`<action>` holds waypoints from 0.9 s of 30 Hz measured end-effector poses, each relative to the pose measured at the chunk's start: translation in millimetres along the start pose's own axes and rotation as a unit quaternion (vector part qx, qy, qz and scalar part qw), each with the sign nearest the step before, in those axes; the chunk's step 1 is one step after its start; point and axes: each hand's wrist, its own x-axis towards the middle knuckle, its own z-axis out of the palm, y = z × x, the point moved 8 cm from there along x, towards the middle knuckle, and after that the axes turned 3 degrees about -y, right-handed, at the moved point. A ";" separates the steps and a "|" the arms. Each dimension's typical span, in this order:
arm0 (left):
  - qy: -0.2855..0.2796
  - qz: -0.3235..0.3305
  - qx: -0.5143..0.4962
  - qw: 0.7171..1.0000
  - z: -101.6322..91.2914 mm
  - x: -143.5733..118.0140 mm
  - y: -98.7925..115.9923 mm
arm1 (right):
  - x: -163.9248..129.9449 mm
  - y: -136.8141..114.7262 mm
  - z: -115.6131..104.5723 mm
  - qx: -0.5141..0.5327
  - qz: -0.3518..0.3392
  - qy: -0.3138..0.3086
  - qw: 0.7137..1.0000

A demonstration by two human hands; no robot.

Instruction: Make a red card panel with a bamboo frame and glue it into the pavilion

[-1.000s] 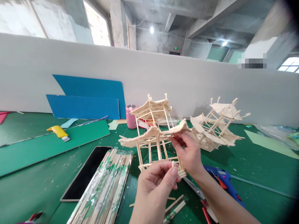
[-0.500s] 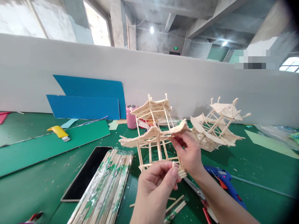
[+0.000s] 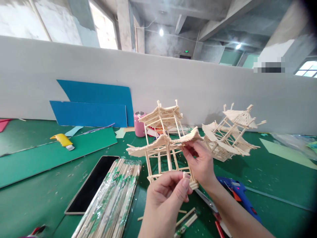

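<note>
A two-tiered pagoda model built of thin pale wooden sticks stands upright in front of me. My right hand is closed in a pinch at the underside of its lower eave, right of the centre; the exact spot between the fingertips is partly hidden. Nearer to me, my left hand pinches a short cut piece of stick between thumb and forefinger, its end poking up in front of the model's base. A second stick pagoda sits tilted behind my right hand.
Left of the model lie wrapped chopsticks and a phone. At the right are a blue glue gun and scissors. A yellow cutter, green board, pink flask and blue boards are farther back.
</note>
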 end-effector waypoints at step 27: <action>-0.005 -0.003 -0.001 1.000 0.5 -1.7 0.9 | -7.5 1.4 -15.7 -0.013 0.035 0.003 0.999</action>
